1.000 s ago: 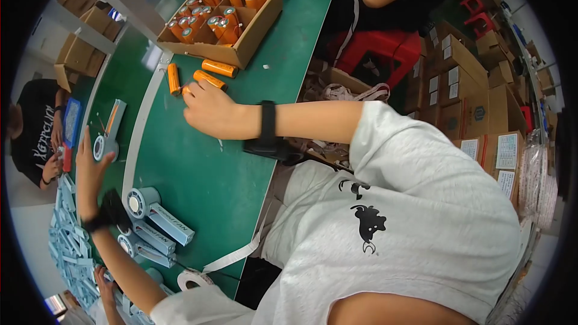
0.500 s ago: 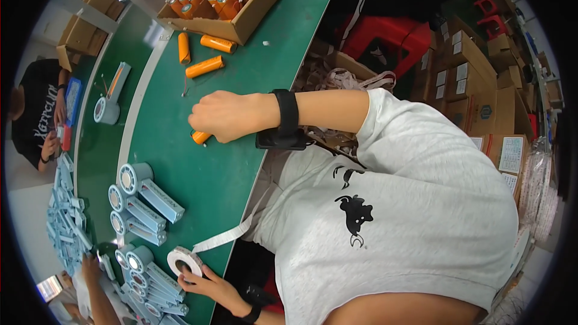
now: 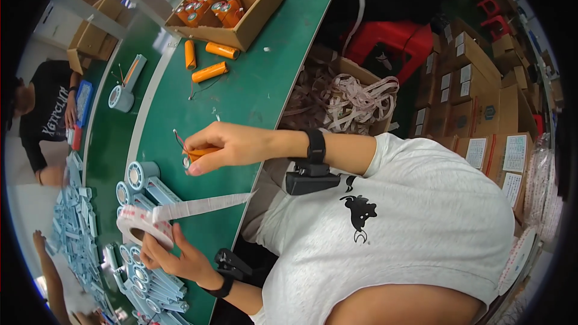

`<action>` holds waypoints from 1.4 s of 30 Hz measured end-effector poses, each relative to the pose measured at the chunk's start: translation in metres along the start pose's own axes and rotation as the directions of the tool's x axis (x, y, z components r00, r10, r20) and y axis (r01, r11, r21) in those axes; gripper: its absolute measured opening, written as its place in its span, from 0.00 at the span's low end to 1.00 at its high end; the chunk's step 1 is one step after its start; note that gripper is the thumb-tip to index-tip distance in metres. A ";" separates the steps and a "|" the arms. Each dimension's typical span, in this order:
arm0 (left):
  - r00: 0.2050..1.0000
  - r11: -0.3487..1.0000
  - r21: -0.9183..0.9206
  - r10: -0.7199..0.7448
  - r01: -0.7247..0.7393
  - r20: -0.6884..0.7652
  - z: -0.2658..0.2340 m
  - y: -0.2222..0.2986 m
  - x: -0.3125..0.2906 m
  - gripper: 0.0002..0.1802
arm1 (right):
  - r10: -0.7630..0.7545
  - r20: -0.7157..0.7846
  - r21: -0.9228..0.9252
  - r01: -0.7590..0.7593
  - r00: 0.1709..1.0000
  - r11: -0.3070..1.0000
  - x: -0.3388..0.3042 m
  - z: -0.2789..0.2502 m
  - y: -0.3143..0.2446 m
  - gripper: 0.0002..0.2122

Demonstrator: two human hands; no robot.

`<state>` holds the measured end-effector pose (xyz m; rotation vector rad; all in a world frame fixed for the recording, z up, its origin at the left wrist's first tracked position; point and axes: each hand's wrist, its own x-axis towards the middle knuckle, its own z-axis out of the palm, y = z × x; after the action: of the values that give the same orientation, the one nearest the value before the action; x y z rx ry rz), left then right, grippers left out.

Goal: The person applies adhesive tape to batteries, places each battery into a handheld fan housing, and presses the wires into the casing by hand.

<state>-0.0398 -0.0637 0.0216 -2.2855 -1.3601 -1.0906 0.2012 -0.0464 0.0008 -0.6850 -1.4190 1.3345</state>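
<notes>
R hand (image 3: pixel 232 144) has a cell (image 3: pixel 203 152) pinched btwn thumb & fingers, closed snug on it, w/ one end and some thin wires poking out; it's above the green table (image 3: pixel 247 96), well below the box (image 3: pixel 260 21) in view. L hand (image 3: pixel 180 260) is even further below the box, fingers curled on the lower edge of a white roll (image 3: pixel 128 219) w/ red marks, thumb by the rim; can't tell how deep the fingers go into the hole. A strip (image 3: pixel 201 206) runs off the roll to the right, lower than the held cell and apart from it. 3 loose cells (image 3: pixel 210 73) lie just below the box, at least one w/ wires trailing, and the box itself has lots more in it, mostly upright. Blue fans (image 3: pixel 143 174) bunch up far below-left of the box, some partly hidden by roll/L hand. 1 lone fan (image 3: pixel 122 97) sits left of & lower than the box. Carton (image 3: pixel 391 108) of tape scraps is below-right of the box, next to a red stool (image 3: pixel 385 42).
</notes>
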 end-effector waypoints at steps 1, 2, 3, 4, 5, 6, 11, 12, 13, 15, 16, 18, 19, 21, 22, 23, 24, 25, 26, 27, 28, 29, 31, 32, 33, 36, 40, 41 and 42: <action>1.000 1.000 0.002 0.008 -0.008 -0.011 0.004 0.000 0.007 0.21 | 0.037 -0.003 -0.010 -0.037 0.999 0.999 0.003 0.002 -0.003 0.13; 1.000 1.000 0.005 0.014 -0.014 -0.021 0.006 0.001 0.012 0.21 | 0.033 0.002 -0.012 -0.033 0.999 0.999 0.006 0.005 -0.003 0.13; 1.000 1.000 -0.012 0.022 -0.023 -0.020 0.016 0.002 0.015 0.21 | 0.057 -0.053 0.086 -0.052 0.997 0.995 0.005 0.006 0.000 0.13; 1.000 1.000 -0.024 0.019 -0.020 -0.014 0.025 0.003 0.017 0.21 | 0.083 -0.103 0.186 -0.063 0.991 0.981 0.005 0.006 0.004 0.14; 1.000 0.999 -0.033 0.015 -0.016 -0.007 0.035 0.003 0.017 0.21 | 0.113 -0.148 0.285 -0.067 0.983 0.956 0.005 0.005 0.006 0.15; 1.000 1.000 -0.027 0.007 -0.007 0.001 0.039 0.003 0.018 0.21 | 0.112 -0.148 0.288 -0.066 0.983 0.955 0.005 0.003 0.006 0.15; 0.998 0.998 -0.055 0.017 -0.014 0.054 0.047 0.013 0.029 0.19 | 0.132 -0.154 -0.001 -0.134 0.979 0.991 0.009 0.008 -0.003 0.16; 0.998 0.998 -0.051 -0.023 0.026 0.059 0.045 -0.001 0.019 0.20 | 0.081 -0.132 -0.049 -0.088 0.988 0.995 0.015 0.016 -0.005 0.16; 0.997 0.996 -0.074 -0.038 0.043 0.062 0.047 0.002 0.022 0.21 | 0.021 -0.139 -0.112 -0.037 0.990 0.993 0.014 0.018 -0.006 0.16; 0.996 0.994 -0.091 -0.057 0.063 0.062 0.048 0.004 0.029 0.23 | 0.006 -0.146 -0.044 -0.012 0.989 0.999 0.011 0.023 -0.007 0.15; 0.995 0.992 -0.100 -0.076 0.082 0.066 0.045 0.000 0.035 0.23 | -0.006 -0.150 0.023 0.010 0.989 1.000 0.009 0.027 -0.007 0.15; 0.990 0.986 -0.108 -0.122 0.128 0.068 0.036 -0.010 0.046 0.25 | -0.019 -0.134 0.097 0.032 0.991 0.995 0.005 0.029 -0.010 0.14; 0.989 0.986 -0.091 -0.133 0.138 0.059 0.030 -0.014 0.048 0.25 | -0.037 -0.038 -0.059 0.035 0.999 0.998 0.000 0.027 -0.013 0.13; 0.998 0.993 -0.115 -0.009 0.015 0.056 0.044 -0.005 0.064 0.27 | -0.037 0.003 -0.237 0.036 0.999 0.971 -0.015 0.005 -0.013 0.13; 0.997 0.990 -0.130 0.056 -0.049 0.055 0.059 -0.018 0.059 0.28 | 0.008 0.020 -0.307 -0.002 1.000 0.952 -0.023 -0.008 -0.012 0.12; 0.999 0.998 -0.069 0.009 -0.006 0.043 0.035 -0.023 0.054 0.28 | 0.053 0.133 -0.346 -0.004 0.990 0.938 -0.017 -0.004 -0.016 0.12; 0.997 0.998 -0.045 -0.043 0.046 0.066 0.016 -0.035 0.042 0.28 | 0.051 0.199 -0.319 0.016 0.979 0.948 -0.012 -0.002 -0.019 0.12; 0.995 0.994 -0.105 -0.030 0.041 0.100 0.023 -0.028 0.048 0.28 | 0.103 0.189 -0.383 -0.023 0.977 0.923 -0.022 -0.015 -0.020 0.11; 0.991 0.985 -0.166 -0.013 0.036 0.137 0.033 -0.028 0.049 0.28 | 0.156 0.172 -0.443 -0.064 0.973 0.894 -0.030 -0.027 -0.022 0.10; 0.990 0.981 -0.195 0.011 0.017 0.143 0.047 -0.033 0.047 0.28 | 0.209 0.149 -0.499 -0.109 0.967 0.860 -0.037 -0.037 -0.022 0.10; 0.994 0.987 -0.155 0.054 -0.040 0.090 0.044 -0.040 0.040 0.27 | 0.207 0.168 -0.495 -0.099 0.964 0.863 -0.031 -0.038 -0.027 0.10; 0.994 0.989 -0.112 0.103 -0.097 0.042 0.042 -0.046 0.034 0.26 | 0.238 0.079 -0.415 -0.185 0.968 0.891 -0.025 -0.038 -0.037 0.09; 0.987 0.983 -0.088 0.162 -0.161 0.001 0.042 -0.045 0.032 0.26 | 0.330 -0.128 -0.226 -0.351 0.935 0.908 -0.020 -0.039 -0.055 0.09; 0.980 0.979 -0.068 0.196 -0.194 0.024 0.041 -0.042 0.032 0.24 | 0.331 -0.131 -0.224 -0.353 0.934 0.908 -0.015 -0.034 -0.052 0.09; 0.970 0.970 -0.065 0.239 -0.236 0.046 0.044 -0.035 0.033 0.23 | 0.186 -0.154 -0.112 -0.204 0.970 0.973 -0.006 -0.026 -0.049 0.09; 0.952 0.956 -0.062 0.292 -0.288 0.088 0.041 -0.022 0.035 0.21 | -0.193 -0.089 -0.330 0.154 0.977 0.931 0.024 -0.004 -0.053 0.11; 0.929 0.941 -0.085 0.336 -0.326 0.157 0.050 -0.011 0.038 0.20 | -0.199 -0.094 -0.364 0.152 0.975 0.919 0.049 0.018 -0.027 0.11; 0.925 0.944 -0.059 0.330 -0.324 0.188 0.049 -0.011 0.039 0.20 | -0.173 -0.144 -0.321 0.120 0.974 0.940 0.052 0.022 -0.022 0.10; 0.921 0.946 -0.033 0.322 -0.323 0.218 0.049 -0.010 0.039 0.20 | -0.145 -0.194 -0.276 0.088 0.970 0.957 0.053 0.024 -0.018 0.10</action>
<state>-0.0145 -0.0064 0.0148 -2.5718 -0.9965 -0.7455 0.1662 -0.0110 0.0365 -0.8781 -1.4527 0.9566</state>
